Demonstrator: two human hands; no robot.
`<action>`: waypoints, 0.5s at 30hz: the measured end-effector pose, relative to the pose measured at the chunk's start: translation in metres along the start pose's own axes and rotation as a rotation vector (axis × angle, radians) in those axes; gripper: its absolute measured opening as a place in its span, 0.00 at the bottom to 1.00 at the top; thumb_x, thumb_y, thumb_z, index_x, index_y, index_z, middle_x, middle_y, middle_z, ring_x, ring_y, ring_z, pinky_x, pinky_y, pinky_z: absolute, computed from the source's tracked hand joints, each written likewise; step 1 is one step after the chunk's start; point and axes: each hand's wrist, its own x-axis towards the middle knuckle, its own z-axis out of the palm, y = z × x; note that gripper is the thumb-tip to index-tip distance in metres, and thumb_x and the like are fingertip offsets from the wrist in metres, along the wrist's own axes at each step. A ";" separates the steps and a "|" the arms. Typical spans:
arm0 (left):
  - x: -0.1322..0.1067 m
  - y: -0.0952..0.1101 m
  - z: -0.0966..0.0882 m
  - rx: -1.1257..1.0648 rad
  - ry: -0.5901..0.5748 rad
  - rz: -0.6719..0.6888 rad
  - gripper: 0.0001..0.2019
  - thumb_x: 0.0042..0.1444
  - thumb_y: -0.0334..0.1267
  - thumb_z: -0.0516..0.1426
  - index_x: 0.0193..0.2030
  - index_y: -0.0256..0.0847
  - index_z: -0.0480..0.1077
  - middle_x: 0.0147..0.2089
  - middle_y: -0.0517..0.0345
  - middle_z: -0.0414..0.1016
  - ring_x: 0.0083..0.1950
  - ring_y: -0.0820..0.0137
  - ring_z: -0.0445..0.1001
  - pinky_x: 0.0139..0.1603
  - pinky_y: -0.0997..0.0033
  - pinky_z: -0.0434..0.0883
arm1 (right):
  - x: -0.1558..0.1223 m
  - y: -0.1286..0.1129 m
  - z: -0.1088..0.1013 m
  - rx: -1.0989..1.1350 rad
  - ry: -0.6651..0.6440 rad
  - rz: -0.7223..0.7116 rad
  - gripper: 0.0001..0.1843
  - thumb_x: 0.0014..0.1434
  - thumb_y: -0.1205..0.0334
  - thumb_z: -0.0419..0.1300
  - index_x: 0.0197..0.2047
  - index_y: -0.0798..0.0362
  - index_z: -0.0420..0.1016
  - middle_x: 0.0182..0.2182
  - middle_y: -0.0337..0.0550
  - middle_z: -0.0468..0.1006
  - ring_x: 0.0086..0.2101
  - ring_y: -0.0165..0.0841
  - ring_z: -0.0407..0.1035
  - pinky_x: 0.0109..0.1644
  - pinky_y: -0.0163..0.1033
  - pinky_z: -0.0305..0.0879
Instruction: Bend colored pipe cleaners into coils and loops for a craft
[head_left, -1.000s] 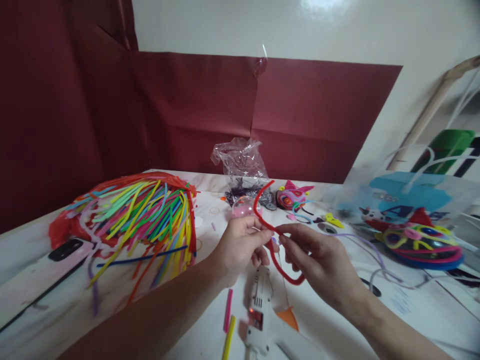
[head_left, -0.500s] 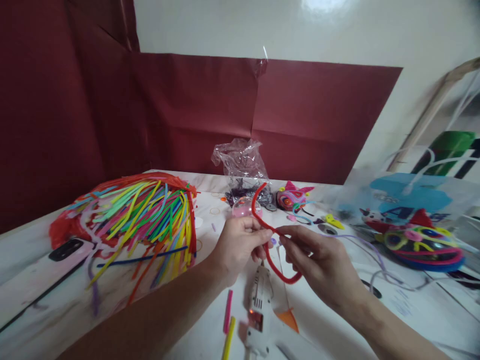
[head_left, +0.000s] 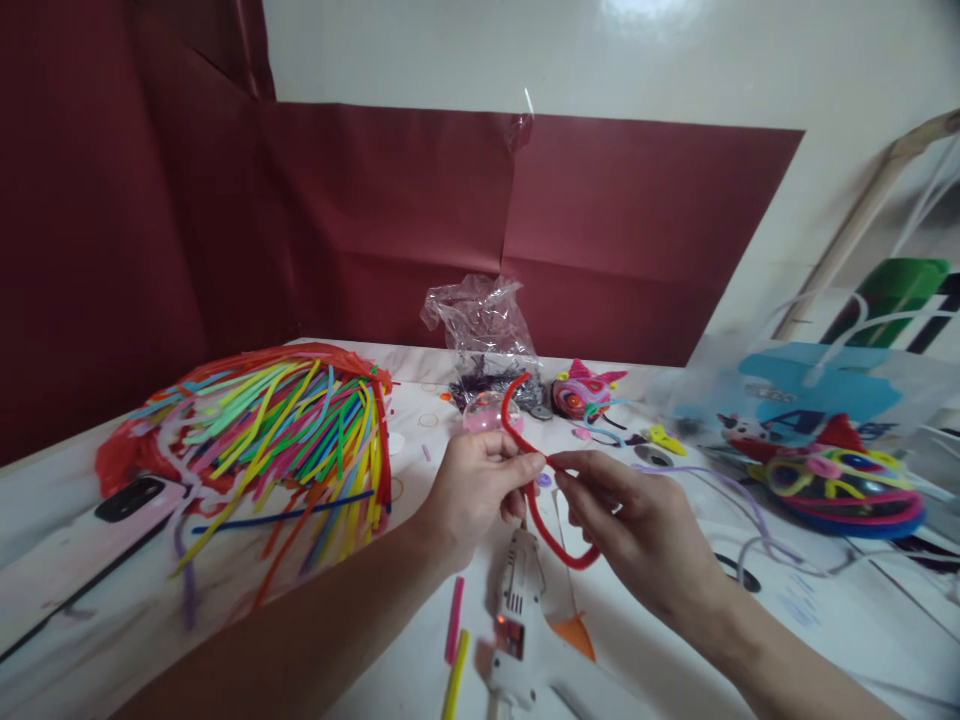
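A red pipe cleaner (head_left: 553, 548) is bent into a curve, its free end rising above my fingers and a loop hanging below them. My left hand (head_left: 480, 485) pinches it between thumb and fingers near the middle. Close beside, my right hand (head_left: 626, 505) also pinches it, fingertips almost touching those of the left. Below the hands lies a white hot glue gun (head_left: 517, 610) with a glowing red switch. Just behind the left hand sits a clear, pinkish round ball (head_left: 491, 412), partly hidden by the hand and the pipe cleaner.
Many coloured pipe cleaners (head_left: 300, 420) spill from a red bag at left, near a phone (head_left: 90, 540). A crumpled clear bag (head_left: 484, 325) and a pink decorated figure (head_left: 585, 390) stand at the back. Another decorated figure (head_left: 844, 480) and a plastic bag (head_left: 795, 375) are at right.
Almost nothing differs. Both hands keep their pinch on the red pipe cleaner, whose upper tip has dipped slightly. The whole view has shifted a little.
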 end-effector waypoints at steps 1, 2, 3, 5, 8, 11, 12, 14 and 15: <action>0.000 0.000 0.000 0.002 0.004 0.002 0.07 0.46 0.35 0.57 0.23 0.33 0.66 0.16 0.65 0.64 0.15 0.82 0.59 0.17 0.81 0.56 | -0.001 0.000 0.000 -0.002 -0.005 -0.003 0.14 0.57 0.63 0.48 0.37 0.59 0.74 0.13 0.38 0.68 0.13 0.27 0.58 0.17 0.31 0.57; 0.000 0.000 0.000 0.007 0.008 0.005 0.07 0.46 0.35 0.57 0.22 0.34 0.65 0.16 0.65 0.64 0.15 0.82 0.59 0.16 0.81 0.55 | -0.001 0.000 0.001 -0.003 -0.008 -0.010 0.14 0.57 0.63 0.48 0.37 0.59 0.74 0.14 0.39 0.70 0.13 0.27 0.59 0.17 0.32 0.57; 0.000 0.000 0.000 0.012 0.010 0.011 0.07 0.46 0.34 0.57 0.22 0.34 0.65 0.15 0.65 0.64 0.14 0.82 0.58 0.16 0.81 0.55 | -0.002 0.000 0.001 -0.004 -0.012 -0.015 0.14 0.57 0.63 0.48 0.37 0.59 0.74 0.15 0.39 0.71 0.14 0.28 0.60 0.18 0.32 0.58; 0.001 0.001 -0.001 0.021 0.010 0.026 0.08 0.46 0.34 0.57 0.21 0.35 0.64 0.15 0.65 0.63 0.14 0.82 0.58 0.16 0.81 0.55 | -0.002 0.000 0.001 -0.009 -0.007 -0.014 0.14 0.57 0.63 0.49 0.38 0.58 0.74 0.16 0.41 0.73 0.15 0.28 0.62 0.20 0.32 0.60; 0.001 0.002 -0.003 0.021 0.006 0.040 0.09 0.46 0.35 0.57 0.20 0.35 0.64 0.15 0.64 0.63 0.15 0.83 0.58 0.17 0.81 0.55 | -0.001 0.000 0.001 -0.023 0.003 0.013 0.14 0.57 0.60 0.49 0.37 0.57 0.74 0.18 0.42 0.74 0.16 0.29 0.62 0.20 0.33 0.59; 0.001 0.005 -0.005 0.009 0.004 0.051 0.08 0.46 0.34 0.57 0.20 0.35 0.64 0.16 0.63 0.65 0.15 0.82 0.59 0.17 0.81 0.55 | -0.001 -0.001 0.000 -0.003 -0.034 0.065 0.15 0.57 0.57 0.50 0.34 0.56 0.73 0.17 0.41 0.72 0.15 0.28 0.60 0.20 0.33 0.57; 0.001 0.006 -0.006 0.003 0.007 0.056 0.09 0.46 0.34 0.57 0.20 0.35 0.64 0.16 0.63 0.65 0.15 0.82 0.59 0.17 0.81 0.55 | 0.000 -0.002 -0.001 0.017 -0.064 0.092 0.14 0.57 0.56 0.50 0.32 0.56 0.72 0.16 0.40 0.71 0.16 0.28 0.60 0.20 0.33 0.57; 0.002 0.008 -0.009 -0.009 0.024 0.073 0.09 0.46 0.35 0.58 0.20 0.35 0.64 0.17 0.63 0.66 0.16 0.82 0.59 0.17 0.81 0.55 | 0.001 -0.004 -0.002 0.072 -0.143 0.163 0.14 0.57 0.55 0.51 0.29 0.54 0.71 0.17 0.39 0.70 0.17 0.28 0.59 0.21 0.33 0.57; 0.003 0.010 -0.011 -0.014 0.033 0.089 0.09 0.46 0.35 0.58 0.20 0.35 0.64 0.17 0.63 0.66 0.16 0.82 0.59 0.17 0.81 0.55 | 0.002 -0.005 -0.002 0.113 -0.184 0.208 0.14 0.56 0.54 0.51 0.27 0.54 0.70 0.17 0.39 0.70 0.18 0.28 0.60 0.21 0.33 0.57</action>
